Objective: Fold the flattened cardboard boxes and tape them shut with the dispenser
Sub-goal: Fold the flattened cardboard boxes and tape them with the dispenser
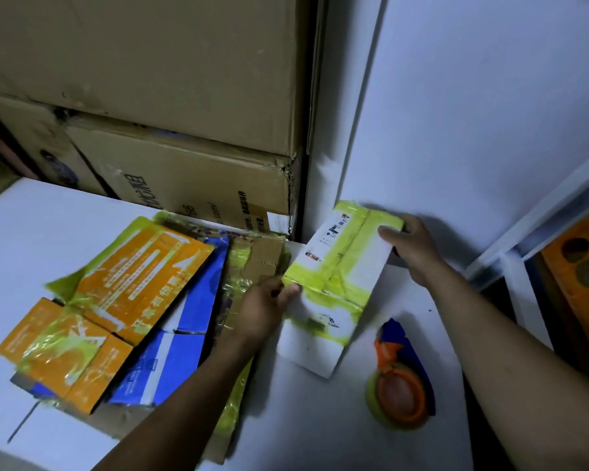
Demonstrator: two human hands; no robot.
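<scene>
Two hands, left hand (269, 305) and right hand (410, 248), grip white box (334, 266) between.

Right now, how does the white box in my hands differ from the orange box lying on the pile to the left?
The white box is white with small printed labels; the orange box is orange with white lettering. Your left hand and right hand grip the white box at opposite ends; nobody touches the orange box, which lies flattened on other cardboard. Both carry yellow-green tape.
</scene>
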